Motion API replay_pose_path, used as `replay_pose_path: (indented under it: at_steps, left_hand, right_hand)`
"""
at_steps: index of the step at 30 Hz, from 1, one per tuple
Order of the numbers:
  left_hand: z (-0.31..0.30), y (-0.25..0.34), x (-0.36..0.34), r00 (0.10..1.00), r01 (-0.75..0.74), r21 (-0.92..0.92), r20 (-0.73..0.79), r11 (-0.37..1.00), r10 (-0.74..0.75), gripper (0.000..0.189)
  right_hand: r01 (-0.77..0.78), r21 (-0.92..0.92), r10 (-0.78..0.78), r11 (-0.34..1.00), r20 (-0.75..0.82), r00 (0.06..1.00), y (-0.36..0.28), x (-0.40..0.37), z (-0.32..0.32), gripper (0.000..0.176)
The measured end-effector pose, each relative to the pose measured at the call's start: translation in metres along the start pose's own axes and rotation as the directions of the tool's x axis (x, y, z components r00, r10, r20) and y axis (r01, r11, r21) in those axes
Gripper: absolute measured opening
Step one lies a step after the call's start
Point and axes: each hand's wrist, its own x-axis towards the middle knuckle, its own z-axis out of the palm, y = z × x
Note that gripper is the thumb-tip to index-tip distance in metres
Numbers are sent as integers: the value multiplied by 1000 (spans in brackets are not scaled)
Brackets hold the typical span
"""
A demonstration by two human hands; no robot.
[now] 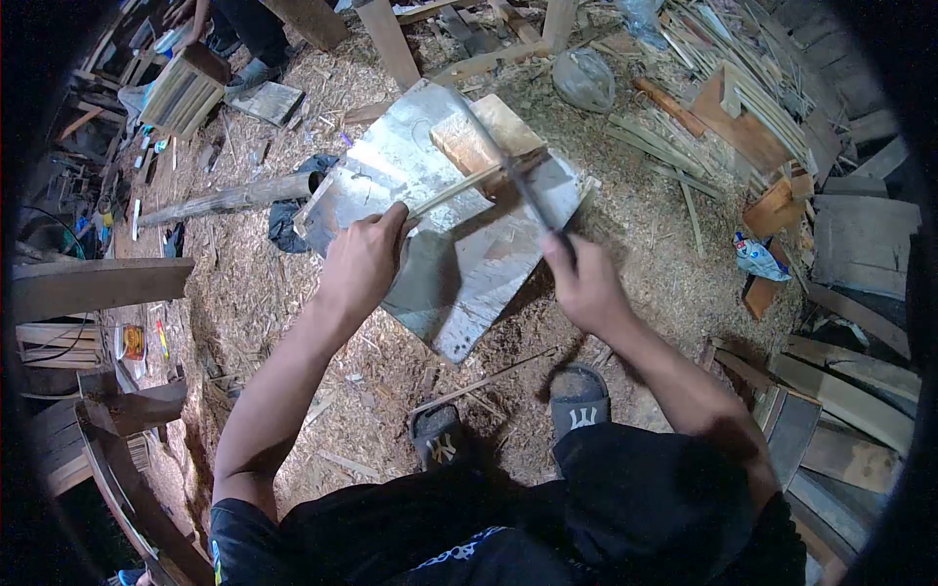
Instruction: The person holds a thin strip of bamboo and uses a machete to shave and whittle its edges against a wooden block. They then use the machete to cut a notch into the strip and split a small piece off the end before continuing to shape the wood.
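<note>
A thin wooden strip (454,189) runs from my left hand (366,252) up to the right, its far end by a wooden block (481,132). My left hand is closed round the near end of the strip. My right hand (586,283) grips the handle of a long dark tool (528,195), whose blade is blurred and crosses the strip's far end beside the block. Whether blade and strip touch, I cannot tell. Block and strip are over a worn metal-topped board (420,283) in front of me.
Sawdust (645,342) covers the floor. A log (230,200) points at the board from the left. Another person's dark-clothed leg (256,29) shows at the top left. Curved timbers (122,283) stand left, wooden pieces (850,391) right, and a plastic bag (584,78) sits behind the board.
</note>
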Motion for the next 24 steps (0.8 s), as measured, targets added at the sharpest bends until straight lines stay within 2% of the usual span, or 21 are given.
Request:
replay_pose_path:
  at_steps: [2,4,5,6,8,9,10,11,12,13,14,16,17,18,20,21,22,23,24]
  left_hand:
    - [4,-1,0,1000,-9,13,-25,1000,9,13]
    - [2,0,1,1000,2,20,-17,1000,-1,13]
    - [1,-1,1,1000,14,26,-6,1000,-14,13]
    - [0,-1,1,1000,12,29,-7,1000,-12,13]
    - [3,0,0,1000,-7,18,-24,1000,7,13]
    - [3,1,0,1000,-7,16,-23,1000,7,13]
    - [3,0,0,1000,-7,15,-29,1000,7,13]
    - [4,0,0,999,-5,14,-36,1000,6,14]
    - [5,-1,0,999,-1,12,-35,1000,1,14]
    - [6,-2,0,999,-1,14,-32,1000,1,14]
    - [7,-3,0,1000,-3,18,-28,1000,3,15]
    - [6,-2,-3,999,-18,16,-38,1000,18,15]
    - [5,0,-2,998,-32,11,-54,999,33,15]
    - [4,0,1,998,-33,13,-62,999,34,15]
    - [3,2,0,1000,20,9,-10,1000,-20,16]
    - [3,2,-1,1000,22,13,-11,1000,-22,16]
    - [3,3,-1,1000,13,23,-27,1000,-12,16]
    - [4,3,-1,999,3,29,-40,1000,-2,16]
    - [5,3,-2,999,2,26,-40,1000,-1,16]
  right_hand:
    - [32,-74,-32,997,-1,999,4,0,0,50]
    - [-105,-111,114,988,73,991,-1,2,-5,58]
    - [-342,42,329,939,186,926,-1,6,-8,60]
    - [-339,44,326,940,184,927,-18,7,-16,60]
    - [-575,238,500,783,309,809,-52,6,-38,65]
    - [-442,163,413,882,184,892,-51,5,-36,62]
    - [-445,160,416,881,186,890,-48,4,-35,62]
    - [-235,213,224,948,78,972,-44,3,-33,59]
    - [-11,242,21,970,-37,999,-37,2,-30,57]
    - [137,120,-116,983,-168,979,-9,-1,-18,52]
    - [135,123,-113,983,-167,979,-4,0,-12,52]
    - [-40,-83,44,996,47,998,0,4,-4,48]
    - [0,-79,-1,997,-18,1000,-3,0,2,53]
    - [7,-80,-9,997,-20,1000,-5,3,-2,53]
    - [-269,-91,279,959,130,951,-13,7,-14,59]
    - [-440,8,425,898,245,871,-14,12,-22,65]
    - [-437,11,422,899,244,873,-22,12,-27,65]
    - [-567,260,473,782,346,810,-37,11,-34,65]
    - [-665,465,484,584,458,745,-49,9,-40,65]
